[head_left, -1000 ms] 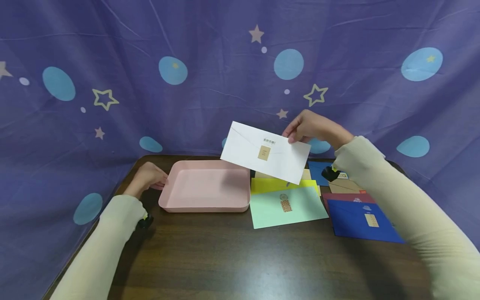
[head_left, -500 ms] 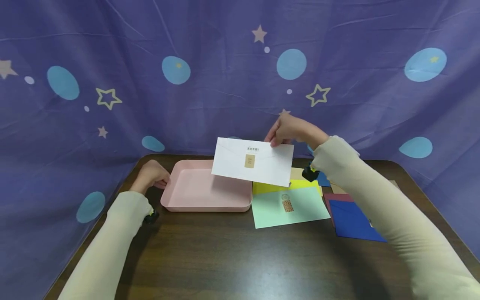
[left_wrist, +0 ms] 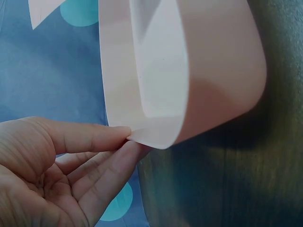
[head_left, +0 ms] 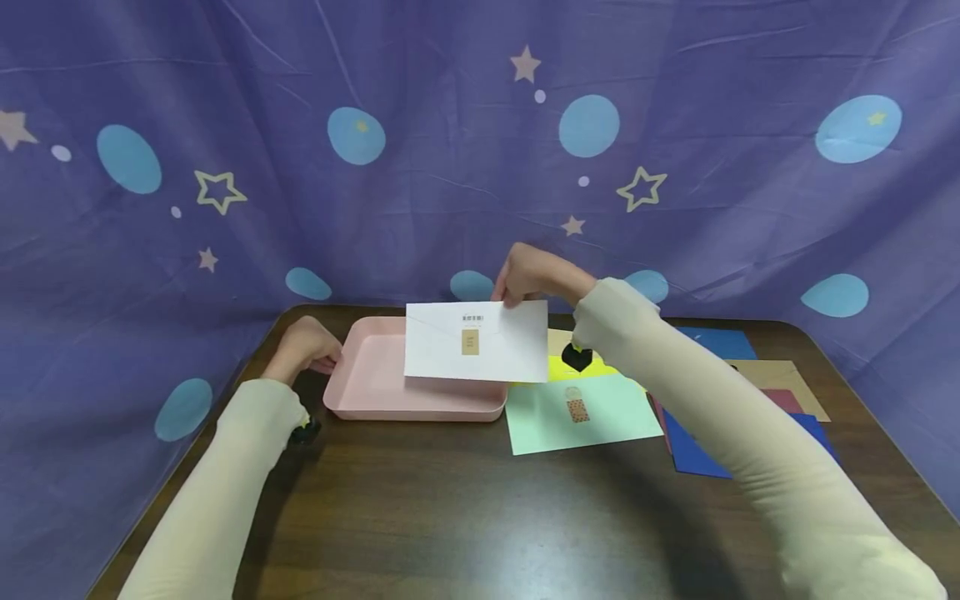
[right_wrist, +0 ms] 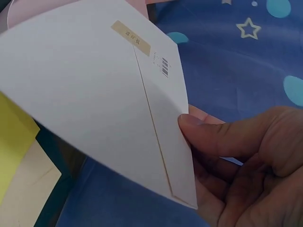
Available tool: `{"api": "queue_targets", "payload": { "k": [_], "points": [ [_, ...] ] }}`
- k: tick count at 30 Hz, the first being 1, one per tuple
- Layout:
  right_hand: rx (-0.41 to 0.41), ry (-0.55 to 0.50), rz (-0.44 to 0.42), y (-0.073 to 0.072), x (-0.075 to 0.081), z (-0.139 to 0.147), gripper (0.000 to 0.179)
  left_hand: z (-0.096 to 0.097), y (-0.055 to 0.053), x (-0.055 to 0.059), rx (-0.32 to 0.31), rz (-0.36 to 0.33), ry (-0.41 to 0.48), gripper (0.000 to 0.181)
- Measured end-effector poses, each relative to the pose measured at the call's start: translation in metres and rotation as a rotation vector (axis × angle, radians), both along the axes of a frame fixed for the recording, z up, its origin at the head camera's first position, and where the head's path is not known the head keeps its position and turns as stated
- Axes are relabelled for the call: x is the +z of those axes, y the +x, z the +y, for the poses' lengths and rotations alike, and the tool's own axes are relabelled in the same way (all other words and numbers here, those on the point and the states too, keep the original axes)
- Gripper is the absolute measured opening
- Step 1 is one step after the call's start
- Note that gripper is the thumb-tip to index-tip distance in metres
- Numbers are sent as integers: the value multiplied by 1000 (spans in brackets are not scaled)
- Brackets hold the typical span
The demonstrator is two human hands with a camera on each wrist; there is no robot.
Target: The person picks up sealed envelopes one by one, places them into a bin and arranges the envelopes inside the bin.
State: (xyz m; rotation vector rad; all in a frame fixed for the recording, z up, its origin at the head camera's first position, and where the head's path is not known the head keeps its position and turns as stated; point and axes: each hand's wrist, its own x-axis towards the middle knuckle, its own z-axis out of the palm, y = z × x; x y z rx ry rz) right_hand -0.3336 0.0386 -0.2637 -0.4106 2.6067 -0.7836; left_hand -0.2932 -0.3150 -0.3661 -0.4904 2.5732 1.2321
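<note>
My right hand (head_left: 536,273) pinches the upper edge of a white envelope (head_left: 442,350), thumb in front. In the right wrist view, the envelope (right_wrist: 90,90) shows its flap seam and a tan sticker (right_wrist: 131,38). It hangs over the right part of a pink tray (head_left: 375,387) and hides some of it. At the tray's left end, my left hand (head_left: 303,346) pinches the rim; the left wrist view shows thumb and finger on the tray's edge (left_wrist: 156,142).
Right of the tray lie a mint envelope (head_left: 540,425) and a yellow one (head_left: 562,369). Further right, a dark blue envelope (head_left: 697,454), a tan one (head_left: 795,383) and a lighter blue one (head_left: 720,340) lie partly under my right arm. A patterned curtain (head_left: 450,167) hangs behind the table (head_left: 420,508).
My right hand has carried the white envelope left and down, from over the other envelopes to over the tray, and the envelope has levelled out. The left hand keeps its pinch on the tray.
</note>
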Motion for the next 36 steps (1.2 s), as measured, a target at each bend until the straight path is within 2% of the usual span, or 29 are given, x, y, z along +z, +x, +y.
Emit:
{"api": "queue_targets", "payload": {
  "k": [8, 15, 22, 27, 30, 36],
  "points": [
    [36, 10, 10, -2, -11, -18, 17, -2, -1, -1, 1, 18, -39, 9],
    [11, 83, 32, -3, -23, -37, 16, -1, -1, -2, -8, 25, -101, 8],
    [11, 167, 73, -7, -34, -53, 14, 2, -2, 0, -2, 3, -185, 5],
    [-27, 119, 59, -4, -42, -60, 13, 4, -2, 1, -8, -5, -235, 5],
    [-20, 83, 71, 0, -47, -61, 14, 5, -2, 2, -13, -12, -248, 6],
    [52, 40, 190, 6, -58, -61, 17, 6, -2, 4, -16, -20, -259, 7]
  ]
}}
